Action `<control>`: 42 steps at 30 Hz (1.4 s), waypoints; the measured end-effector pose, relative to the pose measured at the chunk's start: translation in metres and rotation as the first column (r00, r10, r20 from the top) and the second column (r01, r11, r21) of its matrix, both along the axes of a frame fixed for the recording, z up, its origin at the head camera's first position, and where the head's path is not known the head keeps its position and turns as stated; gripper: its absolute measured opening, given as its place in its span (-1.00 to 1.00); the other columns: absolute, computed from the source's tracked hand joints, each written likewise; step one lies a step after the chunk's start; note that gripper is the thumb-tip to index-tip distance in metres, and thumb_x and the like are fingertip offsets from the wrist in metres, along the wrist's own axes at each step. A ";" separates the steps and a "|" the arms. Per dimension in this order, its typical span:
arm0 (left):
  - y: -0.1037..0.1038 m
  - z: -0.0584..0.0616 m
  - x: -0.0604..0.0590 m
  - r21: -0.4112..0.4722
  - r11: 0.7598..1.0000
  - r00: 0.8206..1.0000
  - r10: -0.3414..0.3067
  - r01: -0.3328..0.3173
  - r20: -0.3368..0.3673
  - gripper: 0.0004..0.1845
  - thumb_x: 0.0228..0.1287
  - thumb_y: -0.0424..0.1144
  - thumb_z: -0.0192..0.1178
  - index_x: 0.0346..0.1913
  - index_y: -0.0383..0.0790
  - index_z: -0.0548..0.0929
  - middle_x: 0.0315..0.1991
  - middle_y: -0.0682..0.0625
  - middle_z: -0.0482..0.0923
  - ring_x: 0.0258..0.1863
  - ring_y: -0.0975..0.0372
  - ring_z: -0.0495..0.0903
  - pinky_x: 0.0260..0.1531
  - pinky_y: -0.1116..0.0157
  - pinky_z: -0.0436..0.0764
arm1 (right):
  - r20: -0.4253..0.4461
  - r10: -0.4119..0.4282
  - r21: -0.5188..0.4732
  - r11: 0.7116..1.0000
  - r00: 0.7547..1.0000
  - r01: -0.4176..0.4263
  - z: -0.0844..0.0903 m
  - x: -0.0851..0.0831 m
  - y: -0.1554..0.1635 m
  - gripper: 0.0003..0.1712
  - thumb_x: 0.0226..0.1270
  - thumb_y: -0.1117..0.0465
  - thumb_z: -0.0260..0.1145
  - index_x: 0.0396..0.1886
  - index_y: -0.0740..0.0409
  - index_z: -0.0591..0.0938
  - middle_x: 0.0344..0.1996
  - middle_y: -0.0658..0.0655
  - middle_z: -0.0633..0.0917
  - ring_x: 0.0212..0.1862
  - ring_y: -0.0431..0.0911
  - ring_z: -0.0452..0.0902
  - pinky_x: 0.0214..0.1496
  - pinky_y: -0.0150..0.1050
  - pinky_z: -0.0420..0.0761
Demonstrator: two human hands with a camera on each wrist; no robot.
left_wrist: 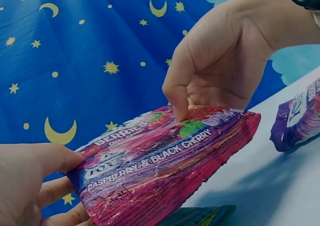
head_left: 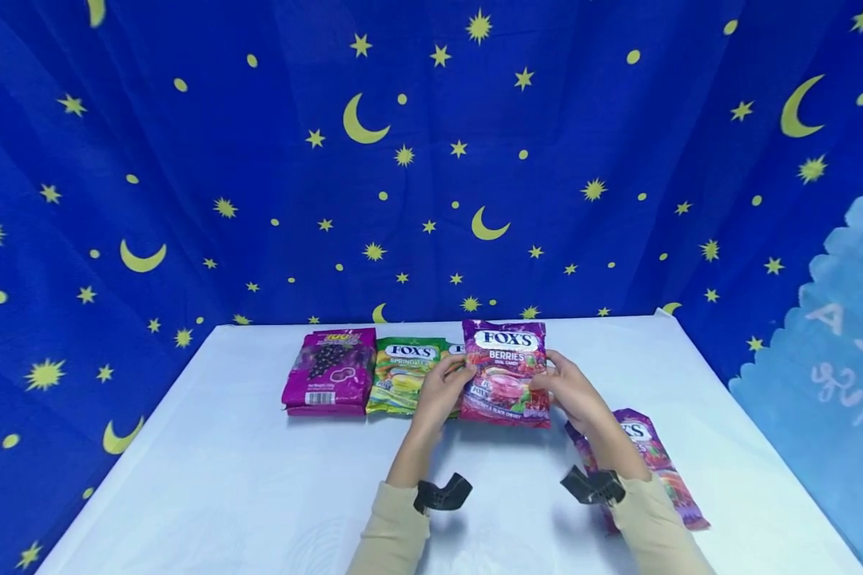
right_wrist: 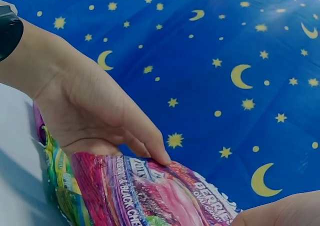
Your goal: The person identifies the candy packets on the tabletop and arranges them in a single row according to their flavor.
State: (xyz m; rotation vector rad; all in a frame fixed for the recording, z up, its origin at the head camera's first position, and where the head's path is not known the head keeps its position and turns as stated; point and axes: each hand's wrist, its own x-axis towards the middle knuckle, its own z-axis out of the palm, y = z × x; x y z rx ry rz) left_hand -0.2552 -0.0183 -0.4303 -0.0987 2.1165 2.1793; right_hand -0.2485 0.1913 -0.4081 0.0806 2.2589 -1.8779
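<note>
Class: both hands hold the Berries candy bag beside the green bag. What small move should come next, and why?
Probably lower the Berries bag flat onto the table right of the green bag. The left hand and right hand pinch its sides there, in line with the purple bag.

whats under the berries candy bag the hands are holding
Under the berries bag, another Fox's packet's corner peeks out beside the green Fox's bag; the rest of it is covered.
</note>
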 end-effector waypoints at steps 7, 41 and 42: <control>0.000 0.001 0.001 0.009 1.000 1.000 -0.006 0.006 -0.011 -0.54 0.27 -0.10 0.26 0.21 -0.15 0.55 0.02 -0.11 0.62 -0.28 0.18 0.63 -0.35 0.27 0.65 | -0.004 -0.001 0.044 0.999 1.000 0.002 0.003 0.000 0.001 -0.10 0.22 0.32 0.21 0.50 0.24 0.01 0.25 0.41 0.40 0.22 0.20 0.36 0.26 0.19 0.32; -0.001 -0.004 -0.002 -0.009 1.000 0.999 0.006 -0.005 0.037 -0.62 0.31 -0.12 0.23 0.16 -0.11 0.60 0.05 -0.08 0.59 -0.15 0.16 0.60 -0.26 0.27 0.64 | -0.019 0.012 0.043 0.999 1.000 -0.011 0.008 0.006 -0.004 -0.15 0.22 0.38 0.22 0.45 0.21 0.04 0.27 0.39 0.40 0.22 0.19 0.36 0.18 0.10 0.37; -0.002 -0.004 -0.002 -0.010 1.000 0.999 0.008 -0.008 0.035 -0.62 0.31 -0.12 0.23 0.15 -0.12 0.60 0.04 -0.09 0.59 -0.16 0.15 0.60 -0.26 0.26 0.65 | -0.026 0.014 0.043 0.999 1.000 -0.013 0.009 0.006 -0.004 -0.15 0.21 0.38 0.22 0.45 0.22 0.05 0.27 0.39 0.41 0.21 0.19 0.37 0.17 0.08 0.39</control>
